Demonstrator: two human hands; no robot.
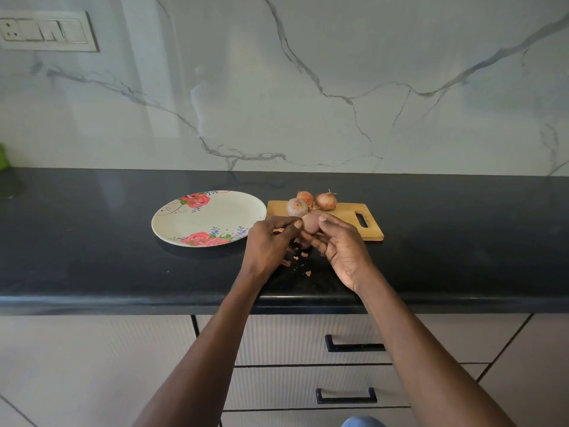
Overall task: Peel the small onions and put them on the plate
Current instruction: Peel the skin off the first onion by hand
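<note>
Pinkish peeled onion [310, 224] pinched between right hand [341, 246] and curled left hand [267, 241] fingertips.

a home kitchen: black stone counter [92, 241], marble-look wall [338, 72], drawers [308, 349] below, a flowered plate [172, 220] and wooden cutting board [348, 211].

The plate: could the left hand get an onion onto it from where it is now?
Probably yes: the plate lies just beside the left hand, with bare counter between them and nothing blocking.

Both forearms extended forward, converging; right hand [340, 245] fingers curled, palm leftward; left hand [268, 241] fingertips pinched, knuckles up
</note>
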